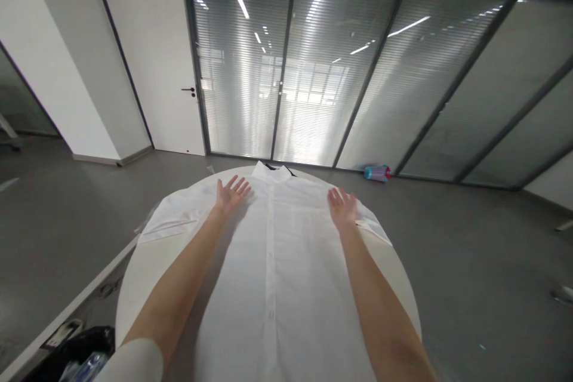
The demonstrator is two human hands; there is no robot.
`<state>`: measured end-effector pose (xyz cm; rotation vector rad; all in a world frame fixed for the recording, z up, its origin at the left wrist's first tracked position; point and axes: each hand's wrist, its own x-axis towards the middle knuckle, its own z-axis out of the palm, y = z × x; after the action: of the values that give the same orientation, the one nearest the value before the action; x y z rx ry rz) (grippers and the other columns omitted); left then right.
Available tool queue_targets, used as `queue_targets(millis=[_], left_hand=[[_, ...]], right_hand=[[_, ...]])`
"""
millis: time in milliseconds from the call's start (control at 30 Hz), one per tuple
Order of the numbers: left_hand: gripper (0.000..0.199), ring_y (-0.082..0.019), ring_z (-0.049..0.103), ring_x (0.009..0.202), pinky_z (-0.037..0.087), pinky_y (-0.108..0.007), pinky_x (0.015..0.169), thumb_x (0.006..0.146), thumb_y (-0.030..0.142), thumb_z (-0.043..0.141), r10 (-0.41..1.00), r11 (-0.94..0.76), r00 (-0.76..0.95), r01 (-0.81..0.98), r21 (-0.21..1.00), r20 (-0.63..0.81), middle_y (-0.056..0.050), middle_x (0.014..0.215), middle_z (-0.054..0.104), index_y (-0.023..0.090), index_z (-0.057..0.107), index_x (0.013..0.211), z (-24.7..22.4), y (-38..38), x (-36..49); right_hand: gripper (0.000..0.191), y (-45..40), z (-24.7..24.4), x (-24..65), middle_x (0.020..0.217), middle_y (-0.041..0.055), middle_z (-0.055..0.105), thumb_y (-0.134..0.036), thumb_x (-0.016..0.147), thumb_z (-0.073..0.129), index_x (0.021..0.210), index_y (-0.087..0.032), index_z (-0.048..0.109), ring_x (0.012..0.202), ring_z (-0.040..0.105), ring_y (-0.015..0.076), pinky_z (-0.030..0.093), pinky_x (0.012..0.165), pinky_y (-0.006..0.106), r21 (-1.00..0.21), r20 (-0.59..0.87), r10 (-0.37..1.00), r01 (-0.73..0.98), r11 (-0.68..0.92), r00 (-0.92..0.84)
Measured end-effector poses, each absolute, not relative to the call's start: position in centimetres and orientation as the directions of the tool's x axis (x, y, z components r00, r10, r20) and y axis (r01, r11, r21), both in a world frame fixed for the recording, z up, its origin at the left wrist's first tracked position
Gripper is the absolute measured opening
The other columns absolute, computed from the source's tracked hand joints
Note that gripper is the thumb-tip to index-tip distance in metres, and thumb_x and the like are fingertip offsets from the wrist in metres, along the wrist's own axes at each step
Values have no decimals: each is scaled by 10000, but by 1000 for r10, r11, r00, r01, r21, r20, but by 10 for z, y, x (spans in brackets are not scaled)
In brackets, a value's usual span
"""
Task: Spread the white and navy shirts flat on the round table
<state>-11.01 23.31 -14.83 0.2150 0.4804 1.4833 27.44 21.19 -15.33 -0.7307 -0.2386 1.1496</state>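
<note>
A white button-up shirt (pixel 290 262) lies spread out, front side up, on a round pale table (pixel 405 286). Its collar (pixel 271 173) points to the far edge, and the short sleeves reach out to both sides. My left hand (pixel 231 196) is over the shirt's left shoulder area, palm turned up and fingers spread, with nothing in it. Over the opposite shoulder, near the right sleeve, my right hand (pixel 342 208) has its fingers stretched out and holds nothing. Whether either hand touches the cloth I cannot tell.
A bin with a black liner (pixel 85 346) stands at the table's lower left, with plastic bottles inside. Glass partitions with blinds (pixel 313 71) and a white door (pixel 161 59) lie beyond. A blue, red and striped bundle (pixel 377 173) sits on the floor by the glass.
</note>
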Motion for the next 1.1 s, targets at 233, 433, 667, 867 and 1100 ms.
queue_targets(millis=[233, 433, 667, 867, 1100], left_hand=[[612, -302, 622, 1178, 590, -462, 856, 974, 651, 266, 961, 219, 132, -899, 379, -242, -213, 1297, 583, 190, 580, 1225, -167, 280, -24], [747, -369, 585, 1245, 588, -511, 857, 947, 704, 205, 948, 283, 194, -876, 391, -252, -308, 1383, 502, 138, 516, 1322, -190, 307, -61], [786, -359, 430, 1399, 549, -528, 951, 960, 689, 185, 975, 101, 16, -922, 373, -224, -274, 1504, 408, 149, 346, 1508, -188, 323, -134], [880, -308, 368, 1443, 472, -482, 1056, 937, 723, 77, 948, -72, -201, -890, 450, -246, -262, 1563, 327, 134, 219, 1575, -187, 301, -222], [879, -272, 383, 1439, 406, -431, 1117, 932, 729, 60, 847, -190, -464, -722, 665, -261, -235, 1550, 363, 113, 374, 1474, -184, 245, -329]], right_hand=[[478, 283, -166, 130, 1305, 105, 635, -530, 1009, 282, 1050, -223, 646, 1197, 625, 198, 472, 1063, 475, -476, -159, 985, -879, -12, 72], [524, 304, -200, 147, 1286, 118, 645, -593, 994, 284, 1079, -218, 640, 1167, 640, 227, 476, 1035, 500, -464, -225, 974, -883, -72, 38], [642, 291, -189, 296, 1335, 196, 595, -653, 979, 183, 1215, -208, 581, 1177, 638, 247, 457, 1025, 575, -542, -298, 896, -831, 125, 329], [797, 241, -191, 403, 1401, 228, 537, -739, 932, 101, 1364, -197, 494, 1246, 598, 289, 482, 997, 602, -561, -338, 795, -786, 261, 504], [786, 195, -204, 461, 1546, 189, 382, -740, 909, 97, 1439, -260, 422, 1363, 487, 297, 420, 1004, 667, -642, -377, 706, -719, 267, 599]])
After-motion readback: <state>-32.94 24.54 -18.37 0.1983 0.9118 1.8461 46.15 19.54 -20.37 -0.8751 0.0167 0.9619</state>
